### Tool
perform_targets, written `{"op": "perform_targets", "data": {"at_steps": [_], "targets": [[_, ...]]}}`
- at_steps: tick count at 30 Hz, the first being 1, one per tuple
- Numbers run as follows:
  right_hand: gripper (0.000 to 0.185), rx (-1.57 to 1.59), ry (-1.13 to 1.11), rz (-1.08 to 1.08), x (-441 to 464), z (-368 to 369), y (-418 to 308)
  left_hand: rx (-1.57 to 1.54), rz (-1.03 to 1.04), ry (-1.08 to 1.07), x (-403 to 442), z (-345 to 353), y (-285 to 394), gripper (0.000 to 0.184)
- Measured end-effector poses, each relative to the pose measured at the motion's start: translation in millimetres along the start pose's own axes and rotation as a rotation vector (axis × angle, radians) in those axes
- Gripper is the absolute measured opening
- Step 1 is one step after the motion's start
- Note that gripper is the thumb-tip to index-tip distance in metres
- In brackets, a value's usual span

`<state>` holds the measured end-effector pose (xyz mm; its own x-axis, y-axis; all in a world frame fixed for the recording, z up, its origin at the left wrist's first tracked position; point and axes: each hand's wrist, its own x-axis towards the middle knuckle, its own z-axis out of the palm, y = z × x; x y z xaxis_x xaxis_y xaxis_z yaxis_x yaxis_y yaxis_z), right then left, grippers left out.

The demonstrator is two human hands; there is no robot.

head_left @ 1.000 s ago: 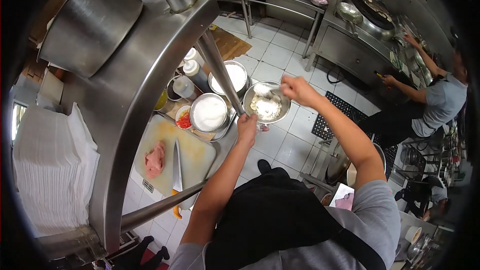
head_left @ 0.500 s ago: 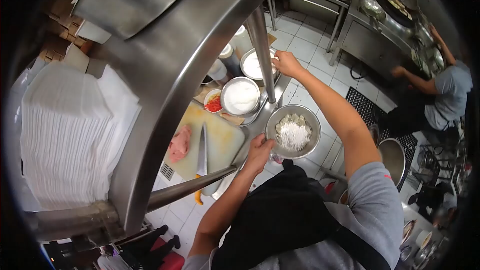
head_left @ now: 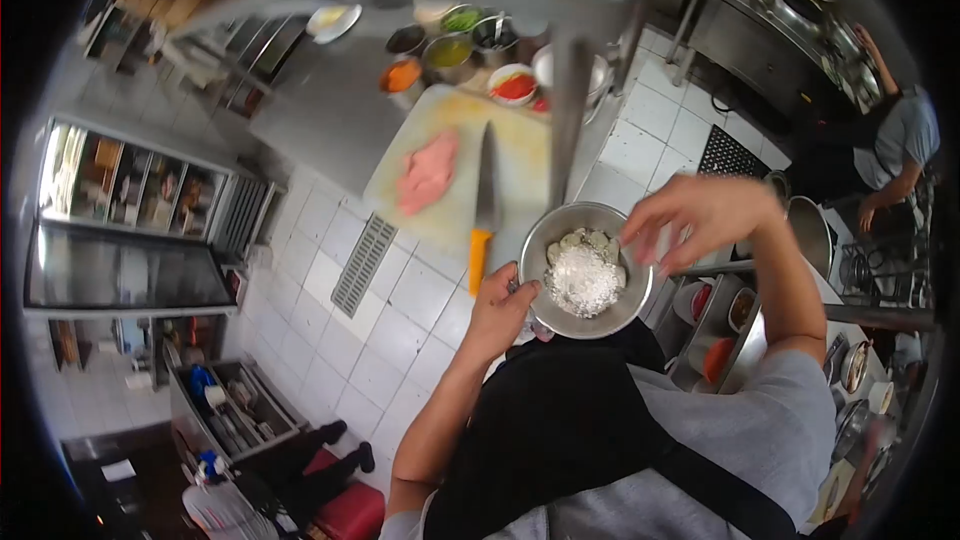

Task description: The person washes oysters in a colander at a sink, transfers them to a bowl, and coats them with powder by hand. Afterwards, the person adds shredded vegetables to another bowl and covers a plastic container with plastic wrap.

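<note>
My left hand (head_left: 500, 312) grips the left rim of a metal bowl (head_left: 538, 240), thumb over the edge. In the bowl, white powder (head_left: 585, 285) lies over pale chunks (head_left: 590, 240) that I cannot identify. My right hand (head_left: 705, 223) hovers at the bowl's right rim, slightly blurred, with its fingers apart and nothing visible in them. Left of the bowl is a cutting board (head_left: 390, 185) bearing a piece of raw pink meat (head_left: 428, 175). Beside the meat lies a knife (head_left: 487, 180), its orange handle towards me.
Behind the board stand a white bowl of red strips (head_left: 514, 86), a metal pot of yellow-green liquid (head_left: 449, 56) and an orange-filled container (head_left: 402, 78). A metal post (head_left: 568, 120) rises beyond my bowl. Another person (head_left: 900, 145) works at the right.
My right hand has come back from the white-filled bowl near the post to my bowl's rim. My view has swung left, showing more counter and floor. My left hand still holds the bowl.
</note>
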<state>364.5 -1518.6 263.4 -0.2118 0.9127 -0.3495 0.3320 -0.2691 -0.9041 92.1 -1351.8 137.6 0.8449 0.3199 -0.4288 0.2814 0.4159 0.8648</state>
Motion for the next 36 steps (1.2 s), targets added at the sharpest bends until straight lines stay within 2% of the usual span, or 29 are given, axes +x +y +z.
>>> {"op": "perform_targets", "data": {"at_steps": [2,4,5,6,8,12,14,15,18,19,23,26,27,30,32,33,34,35,36], "targets": [[0.065,-0.343,0.033,-0.221,68.1,69.5,-11.7,0.034,0.071,0.095,-30.5,-32.3,-6.3,0.010],[0.070,-0.808,0.196,-0.431,131.5,124.8,-0.5,0.093,0.137,0.177,-52.6,-74.5,-20.8,0.010],[0.069,-0.834,0.153,-0.409,162.6,141.1,4.0,0.173,0.227,0.232,-55.8,-102.3,-39.7,0.010],[0.069,-0.866,0.109,-0.390,192.8,153.9,5.1,0.085,0.201,0.265,-67.9,-116.4,-33.1,0.010],[0.064,-0.899,0.061,-0.256,249.5,178.4,-3.5,-0.094,0.153,0.323,-91.3,-143.4,-19.3,0.011],[0.055,-0.926,0.064,-0.059,353.7,196.7,-9.1,-0.091,0.204,0.471,-96.1,-220.0,-46.5,0.018],[0.052,-0.793,0.138,-0.191,384.1,186.6,-33.9,-0.144,0.238,0.510,-101.4,-252.5,-43.5,0.018],[0.057,-0.678,0.089,-0.267,397.2,181.0,-48.9,-0.150,0.252,0.528,-102.3,-269.4,-41.6,0.018],[0.062,-0.781,-0.021,-0.421,441.4,184.4,-75.5,-0.168,0.278,0.570,-99.5,-317.4,-34.2,0.018],[0.066,-0.905,0.046,-0.542,461.6,192.7,-67.2,-0.169,0.289,0.577,-95.6,-333.7,-28.8,0.018],[0.056,-1.075,-0.034,-0.387,569.7,205.0,-50.4,-0.193,0.266,0.631,-76.4,-414.0,-20.3,0.019],[0.053,-0.937,0.010,-0.369,631.4,173.6,-73.8,-0.203,0.234,0.663,-76.1,-461.6,-2.3,0.021],[0.055,-0.864,-0.024,-0.380,637.6,163.5,-97.0,-0.185,0.251,0.683,-73.9,-481.4,5.0,0.021],[0.058,-0.916,0.006,-0.649,673.7,165.7,-113.7,-0.153,0.299,0.694,-65.5,-533.8,22.3,0.022],[0.063,-0.960,-0.004,-0.507,721.3,178.2,-107.5,-0.134,0.315,0.711,-59.2,-558.2,48.3,0.021],[0.063,-0.963,0.000,-0.424,747.3,180.6,-106.1,0.001,0.336,0.768,-59.0,-567.8,57.7,0.021],[0.062,-0.960,0.006,-0.340,772.3,183.1,-105.9,-0.024,0.350,0.768,-49.4,-591.8,52.1,0.020],[0.060,-1.019,0.166,-0.304,798.1,182.8,-104.4,-0.052,0.360,0.765,-32.8,-622.0,34.6,0.020],[0.059,-0.935,0.154,-0.317,807.5,178.5,-115.1,-0.084,0.364,0.758,-18.4,-648.6,19.3,0.020]]}}
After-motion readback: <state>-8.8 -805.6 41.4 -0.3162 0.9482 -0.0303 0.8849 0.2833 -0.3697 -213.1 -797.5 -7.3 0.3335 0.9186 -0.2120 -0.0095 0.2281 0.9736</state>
